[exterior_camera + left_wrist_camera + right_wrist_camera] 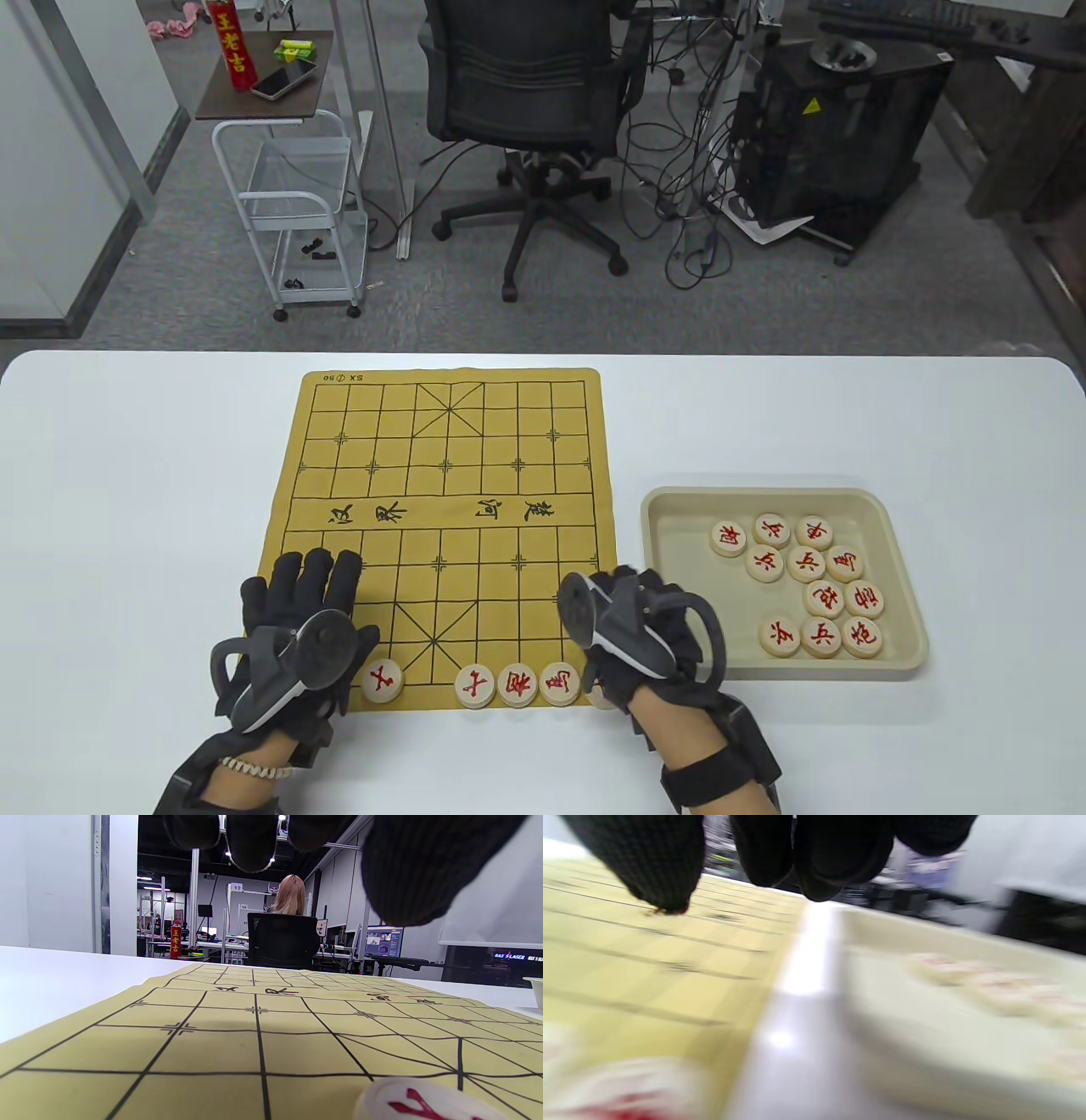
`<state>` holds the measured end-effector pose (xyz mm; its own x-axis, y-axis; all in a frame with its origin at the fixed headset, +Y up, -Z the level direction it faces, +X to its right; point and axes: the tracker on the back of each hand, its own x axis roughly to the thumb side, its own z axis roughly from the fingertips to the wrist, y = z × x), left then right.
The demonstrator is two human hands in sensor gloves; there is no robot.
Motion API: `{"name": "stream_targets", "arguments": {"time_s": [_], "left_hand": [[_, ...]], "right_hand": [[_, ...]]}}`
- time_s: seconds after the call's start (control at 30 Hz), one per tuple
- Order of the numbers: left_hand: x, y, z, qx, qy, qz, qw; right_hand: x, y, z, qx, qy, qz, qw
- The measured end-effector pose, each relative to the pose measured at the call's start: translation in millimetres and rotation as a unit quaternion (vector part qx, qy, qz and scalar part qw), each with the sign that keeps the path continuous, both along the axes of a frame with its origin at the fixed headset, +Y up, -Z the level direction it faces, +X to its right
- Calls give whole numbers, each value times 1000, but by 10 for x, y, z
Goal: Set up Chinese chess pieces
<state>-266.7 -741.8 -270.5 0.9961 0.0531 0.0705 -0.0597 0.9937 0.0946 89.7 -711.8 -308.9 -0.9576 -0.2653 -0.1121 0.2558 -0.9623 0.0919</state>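
Observation:
The yellow chess board (441,458) lies in the middle of the white table. Along its near row stand round pale pieces with red characters: one (383,682) on the left, then three side by side (517,685). Another piece (601,698) at the near right corner is mostly hidden under my right hand. My left hand (314,586) rests flat on the board's near left part, fingers stretched, holding nothing. My right hand (632,611) hovers over the board's near right edge beside the tray, fingers (814,861) apart and empty. The right wrist view is blurred.
A beige tray (679,611) right of the board holds several red-lettered pieces (806,562); it also shows blurred in the right wrist view (925,933). The left wrist view shows the left piece (424,1101) close by. An office chair (526,102) stands beyond the table's far edge.

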Motion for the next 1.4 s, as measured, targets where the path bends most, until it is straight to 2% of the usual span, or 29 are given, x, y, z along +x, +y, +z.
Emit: {"name": "stream_targets", "arguments": {"time_s": [0.07,0.23,0.4,0.5,0.87,1.03,1.23,1.4], "left_hand": [[1,2,0,1,0,0,1000],[1,4,-3,2,-1,2,1000],[1,2,-3,1,-4,4,1000],[3,1,-2,2,-5,4,1000],[4,-8,-2,-3,-5,3,1000],[7,-10,-3,-5,-5,2,1000],[6,-7,-5,-5,-5,4,1000],[8,-7,-9,-6,-6,4,1000]], "right_hand": [[289,-7,-101,-17,-56,40,997],[920,-184,-190,-91,-154,40,983],[1231,-374,-157,-137,-180,12,974],[1311,-437,-164,-135,-176,-16,975],[1311,-504,-208,-122,-152,19,981],[1351,-520,-219,-120,-137,6,983],[1454,-524,-197,-86,-113,-21,990],[1341,-392,-181,-34,-89,-60,994]]}}
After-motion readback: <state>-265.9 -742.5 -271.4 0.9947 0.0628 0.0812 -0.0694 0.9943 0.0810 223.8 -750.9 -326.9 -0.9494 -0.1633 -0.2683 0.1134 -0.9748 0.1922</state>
